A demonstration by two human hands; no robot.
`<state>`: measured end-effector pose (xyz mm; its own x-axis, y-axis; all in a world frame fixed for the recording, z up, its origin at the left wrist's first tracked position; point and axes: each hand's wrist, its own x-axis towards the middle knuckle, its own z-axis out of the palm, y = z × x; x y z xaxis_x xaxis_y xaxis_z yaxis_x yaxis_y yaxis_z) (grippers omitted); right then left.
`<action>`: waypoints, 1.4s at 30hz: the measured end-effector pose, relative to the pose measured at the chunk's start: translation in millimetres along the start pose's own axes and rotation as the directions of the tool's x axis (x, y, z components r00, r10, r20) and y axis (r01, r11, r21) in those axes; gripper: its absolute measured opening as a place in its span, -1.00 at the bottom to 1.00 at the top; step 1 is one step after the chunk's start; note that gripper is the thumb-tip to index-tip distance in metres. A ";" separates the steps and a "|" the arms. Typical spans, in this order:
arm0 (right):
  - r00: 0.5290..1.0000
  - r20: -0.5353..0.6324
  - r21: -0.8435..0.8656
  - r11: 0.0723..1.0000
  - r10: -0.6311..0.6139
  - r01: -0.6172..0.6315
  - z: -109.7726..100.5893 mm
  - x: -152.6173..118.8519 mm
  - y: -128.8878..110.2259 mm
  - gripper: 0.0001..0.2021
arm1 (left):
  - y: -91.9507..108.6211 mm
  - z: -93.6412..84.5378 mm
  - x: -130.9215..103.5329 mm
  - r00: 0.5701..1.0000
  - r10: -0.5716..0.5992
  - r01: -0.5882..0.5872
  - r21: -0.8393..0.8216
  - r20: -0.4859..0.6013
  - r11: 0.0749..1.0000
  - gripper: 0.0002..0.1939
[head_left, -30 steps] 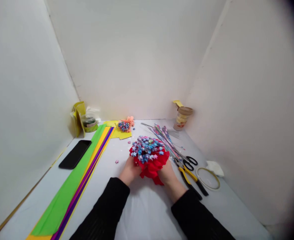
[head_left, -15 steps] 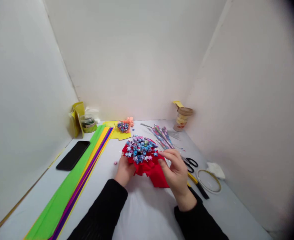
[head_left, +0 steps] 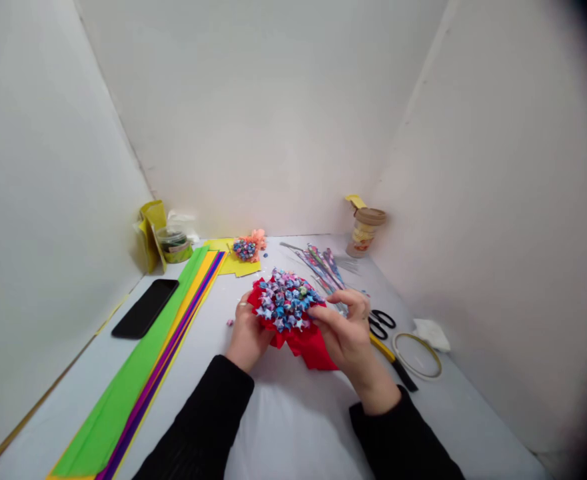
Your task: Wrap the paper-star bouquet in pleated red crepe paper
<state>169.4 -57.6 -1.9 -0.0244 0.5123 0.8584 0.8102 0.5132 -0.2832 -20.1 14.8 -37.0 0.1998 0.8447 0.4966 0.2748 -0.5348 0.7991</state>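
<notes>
A bouquet of small blue, pink and purple folded stars (head_left: 288,300) stands over the middle of the table, wrapped in red paper (head_left: 316,350). My left hand (head_left: 250,335) is wrapped round the left side of the red paper, its lower fingers hidden beneath. On the right edge of the stars lies my right hand (head_left: 346,327), thumb and index finger at the outer stars with the fingers bent. Whether a star is pinched between those fingertips is too small to tell.
Long coloured paper strips (head_left: 138,373) and a black phone (head_left: 146,309) lie left. Behind are a smaller star bouquet (head_left: 246,249), patterned strips (head_left: 323,263) and a cup (head_left: 366,232). Scissors (head_left: 382,324), a yellow cutter (head_left: 393,360) and a tape roll (head_left: 417,355) lie right.
The bouquet has tilted and shifted slightly right in my left hand. My right hand has closed in on its right edge, fingers now over the outer stars.
</notes>
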 end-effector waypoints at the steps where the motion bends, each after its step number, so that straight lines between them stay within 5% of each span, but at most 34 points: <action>1: 1.000 0.010 -0.003 1.000 -0.011 0.011 0.0 -0.1 0.2 -0.80 | 0.6 -0.6 0.0 0.999 0.034 -0.035 0.023 0.021 0.999 -0.81; 4: 0.999 0.030 -0.007 0.999 -0.038 0.039 -0.7 0.5 0.3 -0.81 | 2.0 -1.0 0.8 0.998 0.033 -0.032 -0.020 0.055 0.999 -0.84; 10: 0.992 0.068 -0.057 0.992 -0.105 0.109 -3.0 3.2 -4.6 -0.82 | 4.3 3.0 4.0 0.990 -0.140 0.124 -0.363 -0.017 0.924 -0.71; 17: 0.995 -0.033 -0.041 0.995 -0.097 0.096 1.4 3.2 -5.5 -0.85 | 4.0 2.0 0.7 0.975 -0.222 0.184 -0.474 -0.025 0.861 -0.68; 22: 0.998 -0.030 0.071 0.996 -0.057 0.059 -2.3 3.1 -5.3 -0.83 | 5.3 8.6 5.5 0.866 -0.497 0.368 -0.750 0.061 0.550 -0.82; 29: 0.997 -0.070 0.093 0.995 -0.029 0.036 -9.2 0.1 -6.6 -0.79 | 27.0 14.2 17.6 0.735 -0.652 0.442 -0.861 0.186 0.253 -0.90; 34: 0.986 -0.163 0.082 0.996 0.047 -0.034 -7.6 -0.5 -6.2 -0.78 | 34.2 9.6 19.1 0.645 -0.710 0.500 -0.859 0.282 0.113 -0.99; 37: 0.992 -0.118 0.066 0.997 0.049 -0.041 -6.7 2.3 -6.0 -0.81 | 35.2 10.0 19.9 0.581 -0.756 0.527 -0.847 0.301 0.068 -0.94; 42: 0.995 -0.094 0.065 0.998 0.027 -0.020 -4.7 6.3 -9.2 -0.83 | 36.1 12.3 19.8 0.555 -0.789 0.524 -0.847 0.262 0.087 -0.92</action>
<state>164.5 -62.4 8.2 0.0524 0.4585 0.8871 0.7710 0.5460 -0.3278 5.4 11.9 -2.5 0.1410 0.8850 -0.4438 -0.6678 0.4159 0.6173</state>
